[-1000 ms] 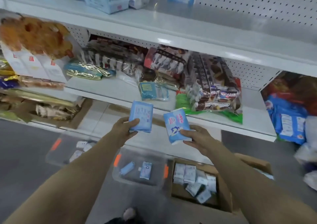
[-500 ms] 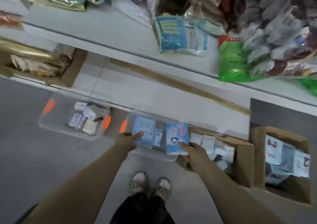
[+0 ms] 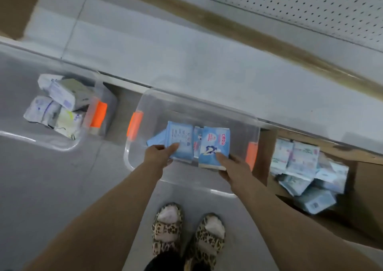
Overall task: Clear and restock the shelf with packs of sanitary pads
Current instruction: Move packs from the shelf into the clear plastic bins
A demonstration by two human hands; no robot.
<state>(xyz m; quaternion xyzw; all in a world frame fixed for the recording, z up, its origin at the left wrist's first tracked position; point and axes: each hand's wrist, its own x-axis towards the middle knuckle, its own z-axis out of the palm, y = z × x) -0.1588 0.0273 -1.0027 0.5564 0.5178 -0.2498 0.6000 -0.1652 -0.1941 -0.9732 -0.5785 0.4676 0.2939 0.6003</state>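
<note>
Packs of sanitary pads fill both our hands. Our left hand point(image 3: 159, 156) pinches a pale blue pack point(image 3: 179, 140), thumb on its face and fingers beneath. Our right hand point(image 3: 235, 168) grips a blue-and-white pack point(image 3: 214, 144) the same way. We hold the two side by side over the open middle bin point(image 3: 186, 99), a clear tub with orange latches point(image 3: 134, 125) at its ends. We cannot tell whether the packs touch its bottom. Two loose packs point(image 3: 196, 138) already lie in that tub, one showing between the held pair and one peeking out past our left thumb. The tub's near rim passes under our wrists. The tub stands on the grey floor point(image 3: 41, 187) between our leopard-print slippers point(image 3: 167, 227) and the front edge of the bottom shelf point(image 3: 186, 53), whose bare board runs across the view below a perforated back panel point(image 3: 290, 1). Off to our left a second clear bin point(image 3: 51, 146) holds a heap of pale, crumpled packs point(image 3: 60, 107). Just beside the middle tub on our right, a cardboard box point(image 3: 364, 179) holds a jumble of light blue packs point(image 3: 304, 167).
</note>
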